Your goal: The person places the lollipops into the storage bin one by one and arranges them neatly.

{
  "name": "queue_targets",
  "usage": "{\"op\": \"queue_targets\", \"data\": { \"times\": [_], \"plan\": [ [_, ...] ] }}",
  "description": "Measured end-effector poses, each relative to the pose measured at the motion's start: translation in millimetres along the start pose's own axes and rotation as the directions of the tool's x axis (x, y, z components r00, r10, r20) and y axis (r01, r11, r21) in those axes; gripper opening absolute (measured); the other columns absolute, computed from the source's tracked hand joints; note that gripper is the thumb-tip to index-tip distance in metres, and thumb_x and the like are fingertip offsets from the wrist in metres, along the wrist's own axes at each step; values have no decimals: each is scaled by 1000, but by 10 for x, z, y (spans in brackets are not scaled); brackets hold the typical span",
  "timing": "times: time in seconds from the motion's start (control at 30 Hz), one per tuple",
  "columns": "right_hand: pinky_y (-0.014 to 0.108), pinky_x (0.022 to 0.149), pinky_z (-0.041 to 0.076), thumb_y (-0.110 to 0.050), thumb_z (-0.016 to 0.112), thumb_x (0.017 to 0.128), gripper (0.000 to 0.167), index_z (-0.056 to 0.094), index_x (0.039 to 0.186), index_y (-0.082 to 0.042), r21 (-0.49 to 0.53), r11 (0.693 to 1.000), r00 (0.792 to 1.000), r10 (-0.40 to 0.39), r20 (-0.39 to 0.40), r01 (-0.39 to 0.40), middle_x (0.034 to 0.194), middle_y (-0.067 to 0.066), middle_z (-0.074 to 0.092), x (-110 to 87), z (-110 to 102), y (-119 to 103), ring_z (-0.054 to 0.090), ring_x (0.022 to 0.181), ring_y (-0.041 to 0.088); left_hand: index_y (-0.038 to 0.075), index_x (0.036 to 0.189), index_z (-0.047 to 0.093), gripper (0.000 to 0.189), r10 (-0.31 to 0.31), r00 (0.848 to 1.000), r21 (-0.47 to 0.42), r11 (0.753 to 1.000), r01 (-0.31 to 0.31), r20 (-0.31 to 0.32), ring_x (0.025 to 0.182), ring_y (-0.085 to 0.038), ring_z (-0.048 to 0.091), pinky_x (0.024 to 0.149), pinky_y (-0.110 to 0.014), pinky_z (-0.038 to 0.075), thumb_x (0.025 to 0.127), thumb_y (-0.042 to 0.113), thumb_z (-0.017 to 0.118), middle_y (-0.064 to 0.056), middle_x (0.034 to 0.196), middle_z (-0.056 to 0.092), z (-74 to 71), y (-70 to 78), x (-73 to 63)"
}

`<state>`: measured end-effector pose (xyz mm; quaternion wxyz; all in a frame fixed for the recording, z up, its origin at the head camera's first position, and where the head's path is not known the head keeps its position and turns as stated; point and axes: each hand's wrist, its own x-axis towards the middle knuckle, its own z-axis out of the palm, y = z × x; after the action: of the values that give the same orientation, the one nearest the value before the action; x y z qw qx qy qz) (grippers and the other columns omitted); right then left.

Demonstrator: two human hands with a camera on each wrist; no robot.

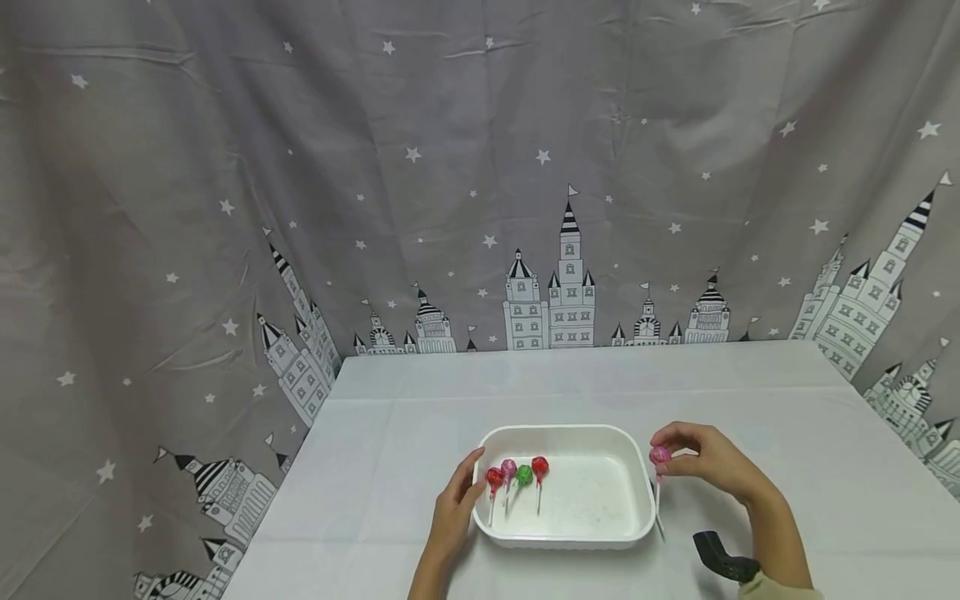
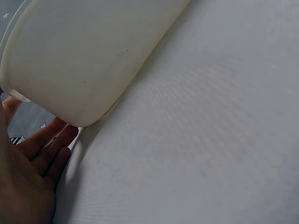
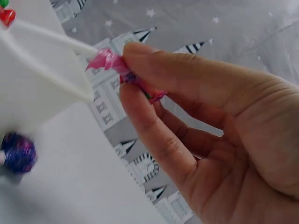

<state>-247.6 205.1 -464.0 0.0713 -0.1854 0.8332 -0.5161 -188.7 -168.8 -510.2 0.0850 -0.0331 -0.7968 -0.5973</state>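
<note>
A white tray (image 1: pixel 570 542) holds several lollipops at its left end: a red lollipop (image 1: pixel 495 477), a pink one (image 1: pixel 508 469), a green one (image 1: pixel 523 476) and another red one (image 1: pixel 540 467). My left hand (image 1: pixel 450 512) holds the tray's left side, thumb at the rim and fingers (image 2: pixel 46 144) along the outer wall. Just beyond the tray's right side, my right hand (image 1: pixel 708 458) pinches a pink-wrapped lollipop (image 1: pixel 660 454) by its head between thumb and fingers. In the right wrist view, a dark blue-purple lollipop (image 3: pixel 19 151) is near the tray, partly cut off.
The tray stands on a table covered with a white cloth (image 1: pixel 360 467). Behind and beside it hangs a grey curtain (image 1: pixel 450 208) printed with stars and castles. A black strap (image 1: pixel 723 558) is at the right wrist.
</note>
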Motion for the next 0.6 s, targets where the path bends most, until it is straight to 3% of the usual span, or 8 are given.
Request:
{"op": "queue_targets", "data": {
  "times": [0.27, 0.6],
  "plan": [
    [30, 72, 52, -17, 76, 75, 35, 61, 102, 0, 52, 997, 998, -60, 3, 60, 94, 10, 61, 203, 146, -225, 57, 92, 25, 11, 135, 47, 42, 10, 1000, -6, 1000, -10, -1, 118, -32, 49, 100, -47, 37, 93, 10, 52, -16, 136, 45, 4, -17, 5],
    [30, 74, 50, -18, 78, 73, 35, 62, 100, -2, 26, 994, 988, -111, 107, 109, 91, 4, 62, 474, 638, -417, 57, 87, 23, 10, 135, 47, 42, 15, 1000, -12, 1000, -15, 4, 122, -35, 45, 102, -45, 34, 93, 8, 52, -17, 137, 44, -5, -17, 12]
  ]
}}
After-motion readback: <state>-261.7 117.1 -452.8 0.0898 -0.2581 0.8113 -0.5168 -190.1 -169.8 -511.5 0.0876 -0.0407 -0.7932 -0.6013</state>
